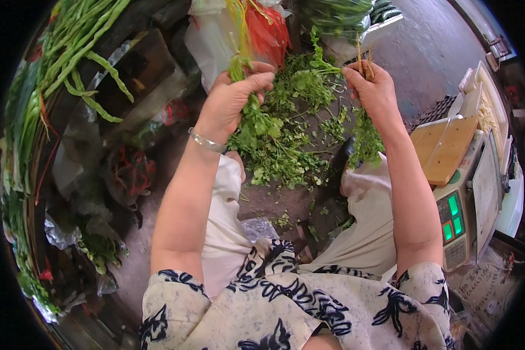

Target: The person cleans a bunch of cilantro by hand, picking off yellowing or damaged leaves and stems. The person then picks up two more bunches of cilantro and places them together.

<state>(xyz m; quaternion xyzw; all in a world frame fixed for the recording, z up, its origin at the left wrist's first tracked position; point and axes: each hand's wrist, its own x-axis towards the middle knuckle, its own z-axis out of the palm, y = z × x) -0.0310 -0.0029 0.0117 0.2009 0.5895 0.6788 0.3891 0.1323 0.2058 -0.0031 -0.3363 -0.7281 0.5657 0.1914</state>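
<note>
My left hand (236, 94) grips a bunch of leafy green herb, likely coriander (261, 121), whose leaves hang below the fist and whose pale stems show above it. Across from it, my right hand (374, 89) is closed on a rooted coriander bunch (365, 138), with its thin brown roots pointing up and its leaves hanging by the wrist. A loose green sprig (318, 61) reaches to the right fingertips; whether they pinch it I cannot tell. Below and between both hands, a heap of coriander leaves and stems (284, 153) lies on the ground between my feet.
Long green beans (89, 39) overhang a shelf at upper left. Red and white plastic bags (267, 35) hang beyond my left hand. To the right stand a lit digital scale (453, 218) and a wooden board (446, 148). Cucumbers (383, 12) fill a white box at the top.
</note>
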